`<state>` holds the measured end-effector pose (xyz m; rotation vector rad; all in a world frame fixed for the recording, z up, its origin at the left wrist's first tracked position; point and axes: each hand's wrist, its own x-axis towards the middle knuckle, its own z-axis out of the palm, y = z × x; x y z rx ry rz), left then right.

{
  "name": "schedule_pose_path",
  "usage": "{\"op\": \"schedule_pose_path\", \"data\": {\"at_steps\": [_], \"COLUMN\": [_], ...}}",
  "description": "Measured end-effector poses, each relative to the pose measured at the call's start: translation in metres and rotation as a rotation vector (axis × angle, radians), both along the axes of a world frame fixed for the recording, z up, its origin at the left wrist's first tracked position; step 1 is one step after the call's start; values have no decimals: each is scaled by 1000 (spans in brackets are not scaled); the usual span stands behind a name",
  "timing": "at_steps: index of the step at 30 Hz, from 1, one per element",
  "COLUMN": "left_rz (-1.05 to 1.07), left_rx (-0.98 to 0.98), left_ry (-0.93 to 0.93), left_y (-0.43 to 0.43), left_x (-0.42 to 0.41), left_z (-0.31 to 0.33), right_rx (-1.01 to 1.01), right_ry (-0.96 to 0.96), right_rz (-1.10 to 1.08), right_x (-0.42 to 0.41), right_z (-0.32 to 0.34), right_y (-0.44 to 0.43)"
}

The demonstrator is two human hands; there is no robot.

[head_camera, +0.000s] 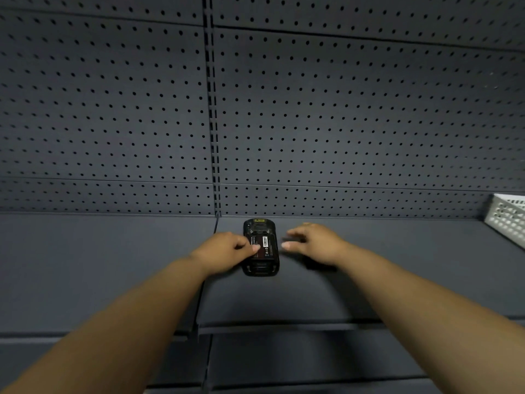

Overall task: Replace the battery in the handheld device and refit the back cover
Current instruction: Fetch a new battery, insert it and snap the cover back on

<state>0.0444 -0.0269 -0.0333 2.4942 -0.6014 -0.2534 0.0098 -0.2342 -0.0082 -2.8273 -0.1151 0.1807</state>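
Note:
A black handheld device (261, 268) lies face down on the dark shelf near the back wall, with its back cover off. The battery (265, 245), with a white label, sits in the open compartment. My left hand (227, 248) is curled against the device's left edge, and its thumb tip presses on the battery. My right hand (315, 243) hovers just right of the device. Its fingers are spread and blurred, with nothing visible in them. A dark shape (318, 265) lies under the right wrist; I cannot tell whether it is the cover or a shadow.
A grey pegboard wall (341, 123) rises right behind the device. A white perforated basket (507, 220) stands at the far right of the shelf. The shelf's front edge (284, 327) runs below my forearms, with another shelf level beneath.

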Motion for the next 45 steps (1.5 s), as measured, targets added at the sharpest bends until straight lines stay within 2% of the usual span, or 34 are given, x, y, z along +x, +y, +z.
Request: {"op": "schedule_pose_path", "data": {"at_steps": [5, 8, 14, 18, 23, 25, 27, 33, 45], "left_rz": [-42, -83, -80, -88, -96, -102, -103, -115, -162], "left_rx": [31, 97, 170, 188, 208, 211, 208, 191, 170], "left_ry": [8, -45, -76, -72, -118, -146, -166, -206, -297], "left_y": [8, 9, 11, 13, 15, 16, 16, 21, 22], "left_x": [-4, -7, -10, -10, -10, -10, -10, -11, -10], "left_z": [3, 6, 8, 8, 6, 5, 5, 0, -4], "right_rx": [-188, -220, -152, 158, 832, 1004, 1090, 1062, 923], "right_ry": [214, 317, 294, 242, 38, 12, 23, 83, 102], "right_rz": [-96, -100, -167, -231, -323, -328, -318, -292, -238], "right_x": [9, 8, 14, 19, 35, 41, 45, 54, 51], "right_z": [7, 6, 0, 5, 13, 15, 14, -5, -18], "right_y": [-35, -41, -45, -45, -40, -30, -16, 17, 27]}}
